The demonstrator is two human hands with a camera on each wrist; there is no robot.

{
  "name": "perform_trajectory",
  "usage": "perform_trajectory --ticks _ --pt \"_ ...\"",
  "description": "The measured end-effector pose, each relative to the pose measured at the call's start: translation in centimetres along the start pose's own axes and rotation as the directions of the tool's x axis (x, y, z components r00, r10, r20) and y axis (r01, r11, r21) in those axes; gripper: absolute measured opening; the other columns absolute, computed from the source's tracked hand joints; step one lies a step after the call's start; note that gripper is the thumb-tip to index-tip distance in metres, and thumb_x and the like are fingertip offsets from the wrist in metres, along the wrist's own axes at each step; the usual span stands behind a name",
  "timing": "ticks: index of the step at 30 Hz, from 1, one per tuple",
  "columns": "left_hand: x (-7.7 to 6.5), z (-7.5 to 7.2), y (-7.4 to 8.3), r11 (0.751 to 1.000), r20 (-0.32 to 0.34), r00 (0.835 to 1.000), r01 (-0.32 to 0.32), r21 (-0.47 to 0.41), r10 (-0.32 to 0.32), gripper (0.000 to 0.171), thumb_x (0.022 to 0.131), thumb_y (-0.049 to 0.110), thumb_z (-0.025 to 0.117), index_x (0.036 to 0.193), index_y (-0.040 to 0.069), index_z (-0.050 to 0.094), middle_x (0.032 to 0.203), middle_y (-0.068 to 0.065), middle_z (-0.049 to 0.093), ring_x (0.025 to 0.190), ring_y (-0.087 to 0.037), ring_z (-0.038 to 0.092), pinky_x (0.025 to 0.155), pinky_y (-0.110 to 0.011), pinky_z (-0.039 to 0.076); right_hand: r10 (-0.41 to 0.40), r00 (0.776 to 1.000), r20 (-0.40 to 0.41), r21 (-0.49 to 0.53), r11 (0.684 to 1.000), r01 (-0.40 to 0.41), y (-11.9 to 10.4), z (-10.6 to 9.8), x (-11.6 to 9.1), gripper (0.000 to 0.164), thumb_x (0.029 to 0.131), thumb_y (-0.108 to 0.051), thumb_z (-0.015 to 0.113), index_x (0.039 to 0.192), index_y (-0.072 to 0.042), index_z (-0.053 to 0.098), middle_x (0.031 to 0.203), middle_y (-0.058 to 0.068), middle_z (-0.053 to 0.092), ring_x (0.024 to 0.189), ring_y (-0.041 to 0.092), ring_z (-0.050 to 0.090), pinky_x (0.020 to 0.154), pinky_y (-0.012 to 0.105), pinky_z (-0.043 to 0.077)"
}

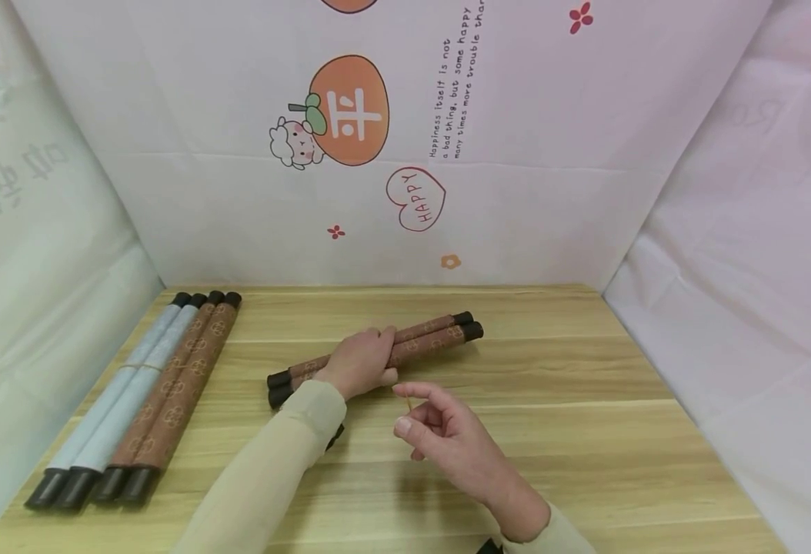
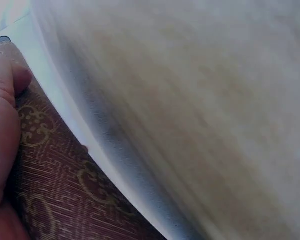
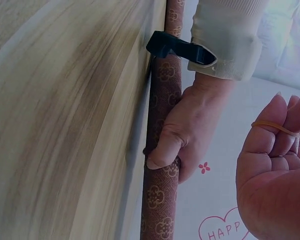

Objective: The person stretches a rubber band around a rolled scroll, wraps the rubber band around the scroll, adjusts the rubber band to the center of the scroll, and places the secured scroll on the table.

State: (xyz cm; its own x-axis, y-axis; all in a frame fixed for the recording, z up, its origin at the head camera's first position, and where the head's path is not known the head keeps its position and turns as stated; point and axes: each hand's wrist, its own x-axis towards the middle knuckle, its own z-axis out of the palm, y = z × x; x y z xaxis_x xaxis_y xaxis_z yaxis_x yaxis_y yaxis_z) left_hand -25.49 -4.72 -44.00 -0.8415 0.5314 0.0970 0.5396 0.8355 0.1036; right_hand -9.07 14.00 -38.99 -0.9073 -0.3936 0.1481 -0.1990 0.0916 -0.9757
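Observation:
Two brown patterned scrolls (image 1: pixel 433 348) with black end caps lie side by side, slanting across the middle of the table. My left hand (image 1: pixel 362 360) grips them around their middle from above. In the right wrist view its thumb presses along the near scroll (image 3: pixel 157 197). Close to the scrolls on the near side, my right hand (image 1: pixel 457 446) has its fingers curled, with a thin yellowish rubber band (image 3: pixel 275 126) looped over them. Between thumb and forefinger the rubber band (image 1: pixel 408 402) shows as a short strand.
On the left of the wooden table (image 1: pixel 585 431) lie two light blue scrolls (image 1: pixel 111 400) beside two brown scrolls (image 1: pixel 184 385), black caps at both ends. A thin band (image 1: pixel 141 367) crosses the blue pair. A printed white cloth (image 1: pixel 537 215) hangs behind, with white cloth on both sides.

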Motion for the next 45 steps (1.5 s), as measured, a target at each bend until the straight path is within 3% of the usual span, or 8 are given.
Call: perform_trajectory --ticks 6,12,18,26,32,37,41,45 --pt "-0.4 0.1 -0.2 1.000 0.026 1.000 0.004 -0.026 -0.004 0.075 0.090 0.045 0.079 0.147 0.006 0.049 0.115 -0.015 0.069 0.101 -0.029 0.069 0.086 -0.045 0.059 0.005 1.000 -0.001 0.009 1.000 -0.005 -0.1 0.0 0.0 0.039 0.105 -0.018 0.063 0.143 -0.015 0.058 0.103 0.011 0.070 0.082 0.012 0.068 0.070 0.036 0.062" --pt "-1.4 -0.4 -0.1 0.999 0.001 1.000 0.004 -0.038 -0.004 0.081 0.090 0.057 0.076 0.149 0.008 0.050 0.118 -0.014 0.067 0.102 -0.028 0.069 0.085 -0.044 0.060 0.006 1.000 -0.007 -0.006 1.000 -0.006 -0.1 -0.2 -0.1 0.038 0.105 -0.019 0.063 0.143 -0.016 0.058 0.104 0.012 0.070 0.081 0.013 0.068 0.070 0.036 0.062" --pt "-2.6 -1.6 0.3 1.000 -0.044 0.999 -0.006 0.016 0.007 0.071 0.092 0.054 0.075 0.143 0.010 0.055 0.114 -0.011 0.067 0.095 -0.026 0.069 0.081 -0.042 0.059 0.005 1.000 -0.031 -0.024 1.000 -0.006 0.0 -0.5 -0.1 0.038 0.105 -0.020 0.064 0.143 -0.020 0.058 0.107 0.013 0.070 0.085 0.015 0.069 0.071 0.038 0.063" --pt "-4.7 -3.2 0.7 1.000 -0.076 0.997 -0.013 0.010 0.014 0.056 0.090 0.043 0.080 0.130 0.010 0.060 0.109 -0.009 0.069 0.093 -0.026 0.068 0.079 -0.044 0.058 0.024 0.999 -0.046 -0.044 0.999 -0.026 0.0 -0.9 -0.2 0.039 0.106 -0.023 0.062 0.144 -0.019 0.057 0.112 0.016 0.070 0.084 0.018 0.070 0.073 0.037 0.063" --pt "-6.3 -4.0 0.7 1.000 -0.093 0.995 -0.024 0.018 0.025 0.045 0.085 0.033 0.083 0.118 0.012 0.061 0.103 -0.006 0.069 0.089 -0.023 0.067 0.077 -0.042 0.056 0.085 0.993 -0.078 -0.061 0.994 -0.090 -0.2 -1.5 -0.4 0.041 0.112 -0.034 0.048 0.148 -0.017 0.055 0.116 0.013 0.071 0.078 0.024 0.072 0.079 0.035 0.063" --pt "-7.6 -4.6 0.6 0.999 -0.119 0.992 -0.029 0.035 0.033 0.047 0.079 0.033 0.088 0.114 0.015 0.062 0.099 -0.002 0.068 0.088 -0.021 0.066 0.077 -0.042 0.056 0.094 0.991 -0.099 -0.044 0.994 -0.099 -0.4 -2.1 -0.5 0.042 0.115 -0.033 0.037 0.150 -0.016 0.053 0.120 0.014 0.070 0.081 0.025 0.073 0.080 0.035 0.063" --pt "-8.7 -4.9 0.4 0.997 -0.161 0.985 -0.056 0.050 0.063 0.053 0.077 0.034 0.089 0.118 0.015 0.062 0.100 -0.002 0.070 0.089 -0.021 0.067 0.079 -0.043 0.056 0.090 0.984 -0.153 -0.057 0.993 -0.100 -0.5 -2.6 -0.5 0.038 0.114 -0.025 0.041 0.149 -0.015 0.054 0.120 0.014 0.069 0.081 0.025 0.074 0.077 0.036 0.064" --pt "-9.6 -5.1 0.1 0.994 -0.232 0.968 -0.091 0.053 0.101 0.065 0.075 0.042 0.092 0.127 0.016 0.063 0.105 -0.003 0.072 0.091 -0.022 0.069 0.081 -0.044 0.058 0.096 0.969 -0.226 -0.078 0.990 -0.116 -0.7 -3.3 -0.5 0.038 0.111 -0.018 0.050 0.148 -0.016 0.055 0.122 0.017 0.068 0.080 0.025 0.074 0.072 0.036 0.064"
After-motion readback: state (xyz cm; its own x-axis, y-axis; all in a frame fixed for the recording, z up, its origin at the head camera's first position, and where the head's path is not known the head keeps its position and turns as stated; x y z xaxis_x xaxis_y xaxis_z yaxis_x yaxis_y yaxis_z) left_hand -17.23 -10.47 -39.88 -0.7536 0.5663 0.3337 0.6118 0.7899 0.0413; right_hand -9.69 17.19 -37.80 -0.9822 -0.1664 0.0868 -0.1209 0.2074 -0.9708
